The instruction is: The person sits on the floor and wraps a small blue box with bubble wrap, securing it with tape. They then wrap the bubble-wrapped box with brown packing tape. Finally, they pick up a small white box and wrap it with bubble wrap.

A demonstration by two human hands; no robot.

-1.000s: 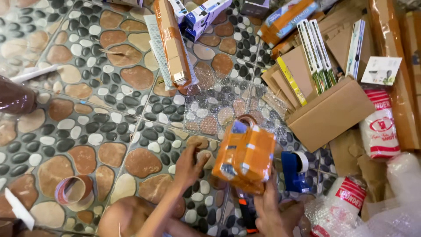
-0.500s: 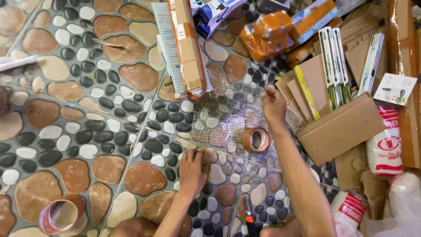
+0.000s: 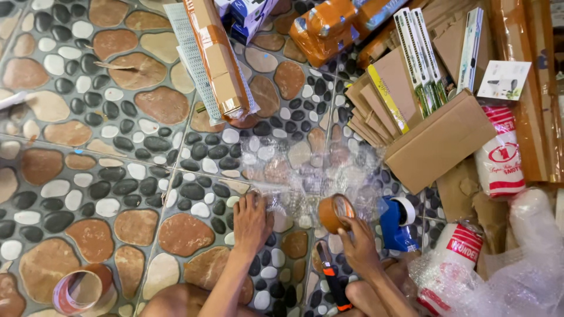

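**Two hands at a sheet of bubble wrap on a pebble-patterned floor**

We look straight down from the head camera. Our left hand [image 3: 251,223] lies flat, fingers spread, pressing the near edge of a clear bubble wrap sheet [image 3: 305,170] onto the pebble floor [image 3: 117,176]. Our right hand [image 3: 355,246] closes its fingers around a roll of brown packing tape [image 3: 336,212], held on edge just beside the sheet's lower right corner, at about 3 o'clock from the left hand.

At 3 o'clock from the tape roll stands a blue tape dispenser [image 3: 396,222], close to it but apart. At 6 o'clock, between our forearms, lies a black and orange cutter [image 3: 332,282] on the floor. At 12 o'clock from the sheet we see a long cardboard parcel bound in brown tape [image 3: 217,58], resting on a white mesh sleeve. At 1 o'clock lies an orange wrapped parcel [image 3: 323,26], and at 2 o'clock a stack of flat cardboard boxes [image 3: 437,141]. An empty tape core [image 3: 79,290] sits at 8 o'clock, well apart from the left hand. Crumpled clear plastic [image 3: 517,276] fills the lower right corner.
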